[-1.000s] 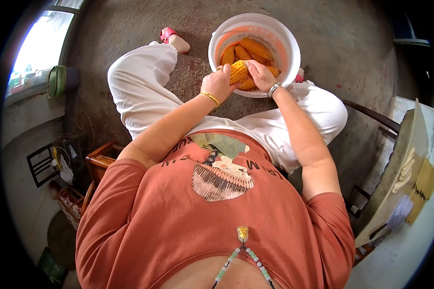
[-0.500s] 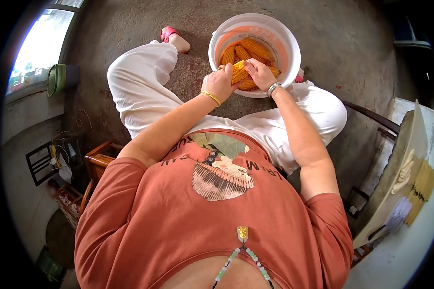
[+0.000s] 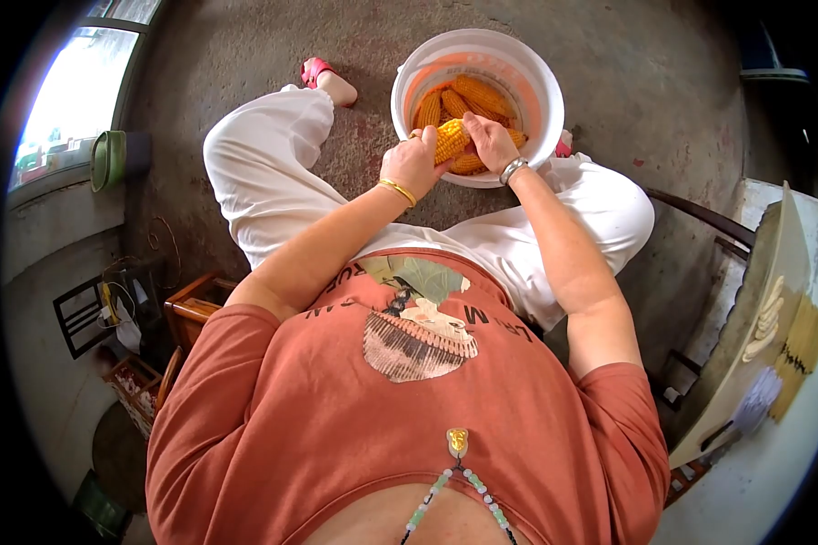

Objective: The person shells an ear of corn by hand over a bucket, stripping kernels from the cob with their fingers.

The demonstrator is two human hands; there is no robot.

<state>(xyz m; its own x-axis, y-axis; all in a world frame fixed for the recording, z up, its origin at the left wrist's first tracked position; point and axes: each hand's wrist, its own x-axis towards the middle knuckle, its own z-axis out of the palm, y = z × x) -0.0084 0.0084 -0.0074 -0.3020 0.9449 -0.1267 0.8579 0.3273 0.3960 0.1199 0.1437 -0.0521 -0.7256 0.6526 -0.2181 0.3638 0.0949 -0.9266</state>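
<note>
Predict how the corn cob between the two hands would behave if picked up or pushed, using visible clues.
The held corn cob is probably stiff, since its visible part looks straight. Its rounded shape suggests it may roll if pushed sideways. Its bumpy kernels would likely offer grip rather than slip.

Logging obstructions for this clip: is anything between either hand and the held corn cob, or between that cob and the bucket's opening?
Nothing visible does. The left hand and right hand grip the corn cob directly, and it appears over the near side of the bucket, whose top shows no cover; other cobs lie inside.
</note>
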